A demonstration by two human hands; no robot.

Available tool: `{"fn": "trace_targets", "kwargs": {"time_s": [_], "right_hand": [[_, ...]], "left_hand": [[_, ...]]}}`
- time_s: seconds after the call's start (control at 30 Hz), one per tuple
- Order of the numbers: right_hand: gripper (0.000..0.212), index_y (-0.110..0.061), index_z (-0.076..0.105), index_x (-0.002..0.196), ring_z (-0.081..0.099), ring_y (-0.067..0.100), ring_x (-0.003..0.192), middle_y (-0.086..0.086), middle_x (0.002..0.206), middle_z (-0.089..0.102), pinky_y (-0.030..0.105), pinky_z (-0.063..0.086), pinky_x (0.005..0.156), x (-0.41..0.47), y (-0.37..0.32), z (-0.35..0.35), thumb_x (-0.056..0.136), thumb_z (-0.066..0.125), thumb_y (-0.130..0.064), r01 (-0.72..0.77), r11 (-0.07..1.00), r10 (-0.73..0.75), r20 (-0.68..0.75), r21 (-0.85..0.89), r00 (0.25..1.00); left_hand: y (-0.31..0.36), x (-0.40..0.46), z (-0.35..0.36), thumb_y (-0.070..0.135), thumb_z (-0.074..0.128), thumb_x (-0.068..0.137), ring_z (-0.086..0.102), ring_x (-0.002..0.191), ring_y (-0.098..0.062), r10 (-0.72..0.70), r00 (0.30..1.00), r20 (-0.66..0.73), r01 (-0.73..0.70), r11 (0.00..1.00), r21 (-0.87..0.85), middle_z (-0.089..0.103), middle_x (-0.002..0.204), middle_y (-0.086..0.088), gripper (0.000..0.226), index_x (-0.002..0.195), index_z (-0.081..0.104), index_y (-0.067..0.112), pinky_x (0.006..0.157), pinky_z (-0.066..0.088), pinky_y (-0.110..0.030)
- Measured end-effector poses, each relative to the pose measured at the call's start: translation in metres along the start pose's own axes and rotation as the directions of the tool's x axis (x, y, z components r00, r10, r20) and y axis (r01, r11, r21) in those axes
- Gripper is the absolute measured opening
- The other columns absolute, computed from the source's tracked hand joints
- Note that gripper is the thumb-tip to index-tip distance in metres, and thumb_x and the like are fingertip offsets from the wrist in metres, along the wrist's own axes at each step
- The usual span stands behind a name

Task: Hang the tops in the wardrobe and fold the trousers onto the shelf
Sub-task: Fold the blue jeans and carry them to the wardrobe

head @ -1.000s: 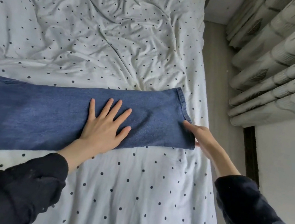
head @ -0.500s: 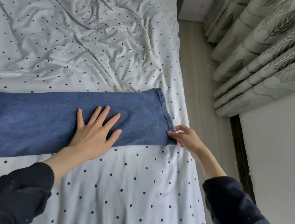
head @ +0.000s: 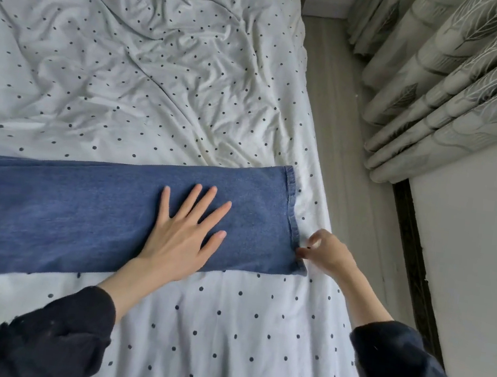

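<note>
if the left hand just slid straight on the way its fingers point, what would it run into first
Nothing solid, most likely. The left hand lies flat on the jeans, fingers pointing up and right. It would cross the denim's far edge onto the dotted sheet.

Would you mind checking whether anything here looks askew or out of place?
Nothing stands out: the jeans lie flat on the polka-dot sheet, left hand pressing them, right hand pinching the hem.

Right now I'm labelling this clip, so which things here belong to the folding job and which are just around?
Job: jeans; left hand flat on them; right hand pinching the hem.

Just there: dotted bedsheet; curtain; floor.
</note>
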State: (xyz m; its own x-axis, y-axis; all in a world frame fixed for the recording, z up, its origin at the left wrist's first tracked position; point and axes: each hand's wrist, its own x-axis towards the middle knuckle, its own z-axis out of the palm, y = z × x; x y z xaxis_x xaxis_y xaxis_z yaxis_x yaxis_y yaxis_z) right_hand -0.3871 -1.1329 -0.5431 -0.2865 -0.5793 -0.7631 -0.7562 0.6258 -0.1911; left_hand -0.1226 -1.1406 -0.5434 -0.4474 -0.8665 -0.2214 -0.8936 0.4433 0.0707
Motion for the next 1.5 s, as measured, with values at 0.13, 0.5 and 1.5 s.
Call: {"fn": "trace_targets", "kwargs": {"time_s": [0.13,0.5,1.5], "right_hand": [[0.047,-0.016,0.041,0.138,0.035,0.03,0.133,0.008,0.142,0.043,0.047,0.031,0.102,-0.023,-0.034,0.026,0.096,0.046,-0.037,0.194,0.975,-0.224,-0.483,-0.113,0.846],[0.075,-0.034,0.021,0.149,0.011,0.021,0.146,-0.004,0.158,0.013,0.057,0.001,0.113,-0.052,-0.164,0.134,0.082,-0.001,-0.062,0.583,0.659,-0.718,-0.164,-0.476,0.677],[0.058,-0.026,0.052,0.134,0.042,0.031,0.132,0.006,0.143,0.046,0.07,0.024,0.098,-0.27,-0.576,0.46,0.086,0.029,-0.05,0.645,0.442,-0.846,-0.051,-0.624,0.531]], "left_hand": [[-0.032,-0.008,-0.006,0.037,0.023,0.094,0.032,0.138,-0.03,-0.232,0.965,-0.123,0.219,0.97,-0.107,0.036,0.149,-0.012,0.054,0.142,0.039,0.018,0.104,0.012,-0.069],[-0.124,-0.074,-0.001,0.049,0.007,0.096,-0.01,0.145,-0.02,-0.446,0.894,0.044,0.444,0.895,0.043,-0.008,0.159,0.003,0.057,0.15,0.003,0.032,0.108,-0.005,-0.067],[-0.61,-0.388,-0.003,0.038,0.032,0.1,0.025,0.138,-0.034,-0.814,0.562,0.143,0.694,0.371,-0.617,0.023,0.152,-0.018,0.061,0.15,0.01,0.011,0.109,0.025,-0.046]]}}
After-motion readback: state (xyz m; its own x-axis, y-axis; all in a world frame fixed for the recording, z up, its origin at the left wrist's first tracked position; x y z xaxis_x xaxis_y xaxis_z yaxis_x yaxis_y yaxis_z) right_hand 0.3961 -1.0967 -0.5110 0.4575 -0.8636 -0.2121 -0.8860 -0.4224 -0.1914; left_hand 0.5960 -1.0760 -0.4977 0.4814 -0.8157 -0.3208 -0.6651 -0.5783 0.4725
